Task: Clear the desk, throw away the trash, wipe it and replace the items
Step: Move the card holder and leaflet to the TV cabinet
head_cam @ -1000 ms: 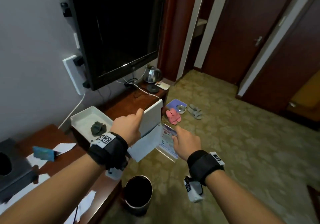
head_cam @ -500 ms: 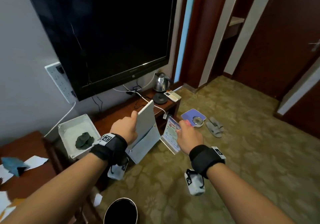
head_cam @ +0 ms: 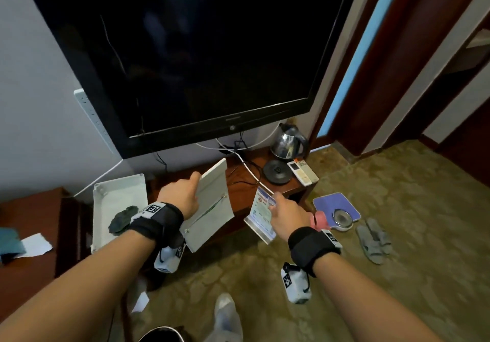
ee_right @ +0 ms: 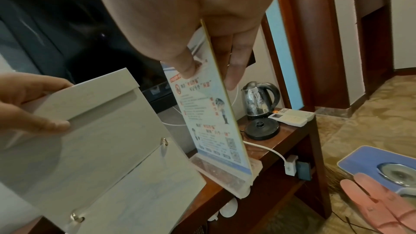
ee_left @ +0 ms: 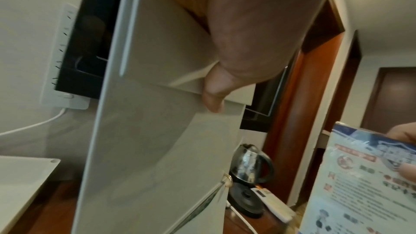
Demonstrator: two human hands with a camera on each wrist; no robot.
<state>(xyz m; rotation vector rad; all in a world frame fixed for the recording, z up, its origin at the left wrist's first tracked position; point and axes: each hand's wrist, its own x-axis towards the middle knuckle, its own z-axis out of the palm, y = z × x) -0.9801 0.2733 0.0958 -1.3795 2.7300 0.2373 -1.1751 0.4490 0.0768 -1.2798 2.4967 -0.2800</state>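
While both arms reach toward the low wooden cabinet (head_cam: 240, 196) beneath the wall-mounted television (head_cam: 198, 50), each hand pinches one flat item. Left hand (head_cam: 183, 196): thumb on the near face and fingers behind, gripping the upper edge of a white folder (head_cam: 212, 209); the folder is tilted, held in the air just beside the cabinet's front edge, with a thin cord between two metal eyelets across its face. Right hand (head_cam: 285, 213): thumb on the printed side and fingers behind, pinching the top of a clear sign stand (head_cam: 261, 214), which hangs with its base lowest, in front of the cabinet and just right of the folder; the two items do not touch. On the cabinet: a steel kettle (head_cam: 289, 141) beside its black base (head_cam: 277, 173), two remote controls (head_cam: 303, 173) and a white cable. Left of the folder: a white tray (head_cam: 119, 196) containing a dark cloth (head_cam: 122, 221). Far left: a desk (head_cam: 31, 209) bearing paper scraps (head_cam: 35, 243). On the carpet: a blue scale (head_cam: 334, 204), pink slippers (head_cam: 319, 219), grey slippers (head_cam: 373, 238).
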